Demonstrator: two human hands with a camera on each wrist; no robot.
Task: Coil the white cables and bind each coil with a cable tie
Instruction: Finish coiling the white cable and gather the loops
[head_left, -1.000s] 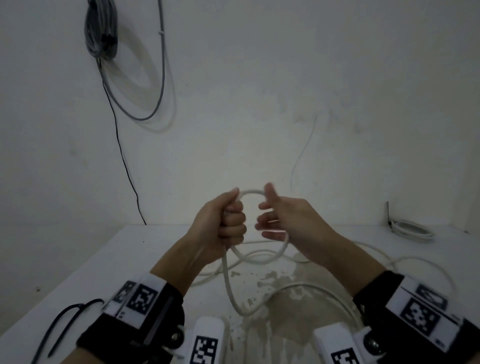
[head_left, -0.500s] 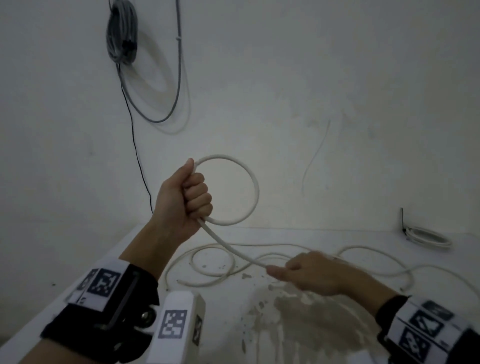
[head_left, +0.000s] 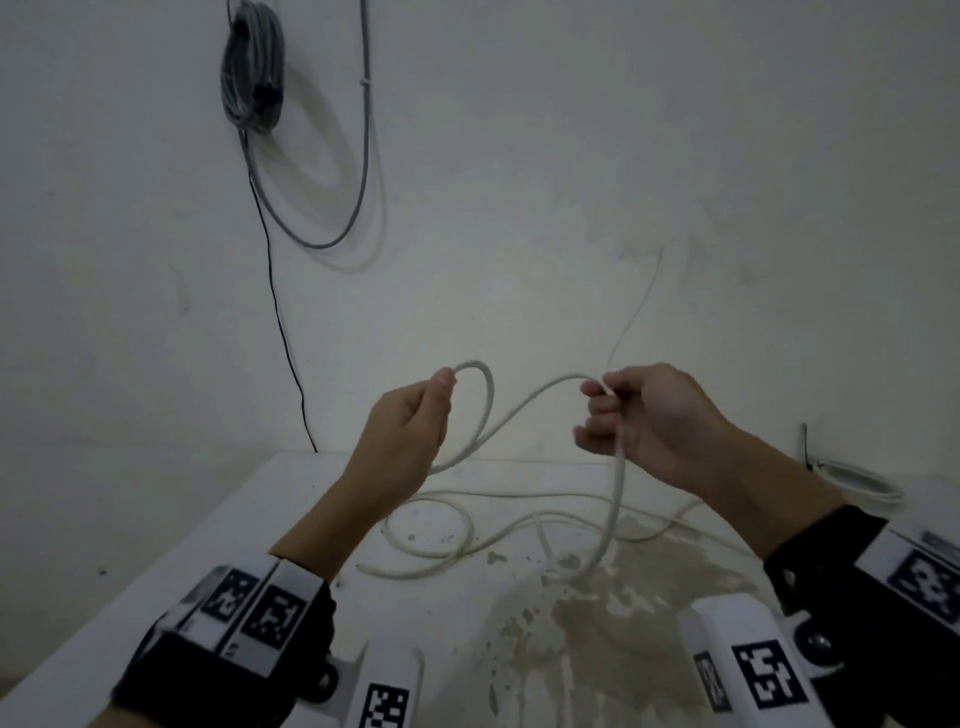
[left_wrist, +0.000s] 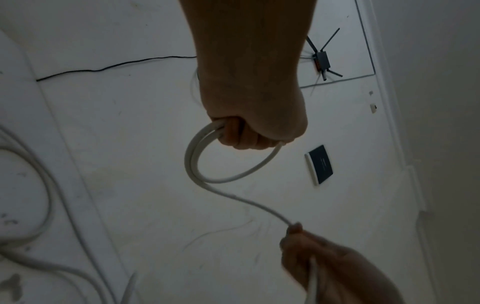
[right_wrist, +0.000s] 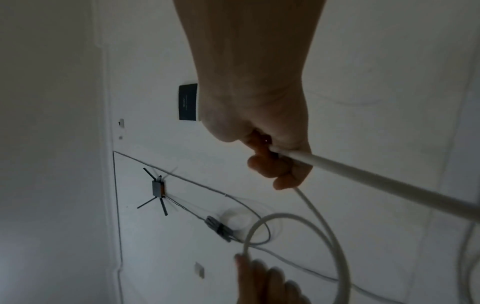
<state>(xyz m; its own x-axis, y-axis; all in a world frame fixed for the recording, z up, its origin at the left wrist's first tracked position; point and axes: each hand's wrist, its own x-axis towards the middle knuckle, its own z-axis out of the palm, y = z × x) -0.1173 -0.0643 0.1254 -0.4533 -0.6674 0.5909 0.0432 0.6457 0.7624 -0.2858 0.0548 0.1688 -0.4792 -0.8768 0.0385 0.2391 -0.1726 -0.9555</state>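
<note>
White cable (head_left: 524, 410) mid-coiling: L hand (head_left: 402, 441) fisted on loops, R hand (head_left: 649, 421) pinching strand at 3 o'clock; next, feed turn leftward.

No text can be read; the dark panel (right_wrist: 187, 102) bears a line of print too small to make out.

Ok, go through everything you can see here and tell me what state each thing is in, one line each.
White cable: partly coiled, one small loop raised, the rest loose on the table.
Left hand: grips the loop.
Right hand: grips the cable further along.
Table: white, stained near the front.
Second white cable: coiled on the table's far right; tie not discernible.
Grey cable bundle: coiled, hanging on the wall.
</note>
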